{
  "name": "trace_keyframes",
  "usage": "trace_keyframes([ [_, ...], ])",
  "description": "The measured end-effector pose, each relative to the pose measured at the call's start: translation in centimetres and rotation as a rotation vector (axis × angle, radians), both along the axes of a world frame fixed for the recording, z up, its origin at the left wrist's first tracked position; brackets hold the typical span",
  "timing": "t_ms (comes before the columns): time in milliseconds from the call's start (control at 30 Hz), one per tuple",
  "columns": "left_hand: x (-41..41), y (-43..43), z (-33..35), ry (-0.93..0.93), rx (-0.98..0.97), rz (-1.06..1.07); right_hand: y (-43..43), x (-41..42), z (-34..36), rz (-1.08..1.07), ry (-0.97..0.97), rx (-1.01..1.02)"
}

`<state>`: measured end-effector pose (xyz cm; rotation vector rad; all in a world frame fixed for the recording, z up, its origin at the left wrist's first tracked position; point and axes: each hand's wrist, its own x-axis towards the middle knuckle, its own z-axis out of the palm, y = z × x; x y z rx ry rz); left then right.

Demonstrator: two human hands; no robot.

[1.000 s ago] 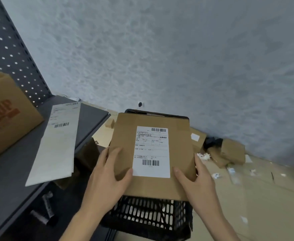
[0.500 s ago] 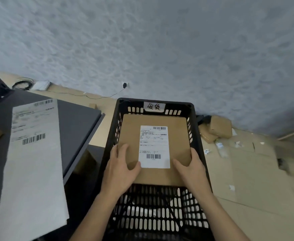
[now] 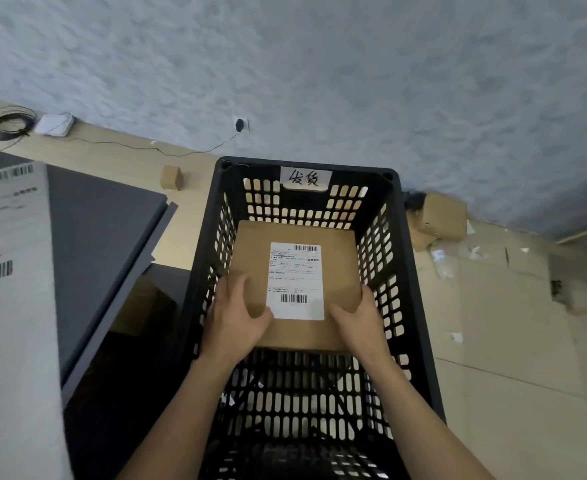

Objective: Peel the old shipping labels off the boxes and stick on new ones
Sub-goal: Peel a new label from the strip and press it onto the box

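Inside the black slotted crate (image 3: pixel 406 271), the cardboard box (image 3: pixel 250 258) is held level, its long axis running away from you. Your left hand (image 3: pixel 236 323) and right hand (image 3: pixel 358 320) grip its near corners, thumbs on top, equally close. The shipping label (image 3: pixel 295 282) faces up between your thumbs.

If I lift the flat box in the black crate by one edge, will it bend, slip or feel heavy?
Probably stiff: the box looks flat though the left hand and right hand hold only its near end. Likely light, as a thumb-and-finger grip seems enough. Matte cardboard should slip little.
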<state>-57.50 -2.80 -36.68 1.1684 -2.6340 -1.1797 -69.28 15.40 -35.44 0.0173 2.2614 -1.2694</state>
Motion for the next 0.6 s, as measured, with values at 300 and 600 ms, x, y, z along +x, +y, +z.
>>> trace_keyframes([
  [300,-0.6,0.4,-4.1,-0.018,0.018,-0.007,0.1,-0.2,-4.7,0.010,-0.078,0.161],
  [600,-0.4,1.5,-6.7,-0.020,0.052,-0.023,0.6,-0.3,-6.8,0.026,-0.099,0.227],
])
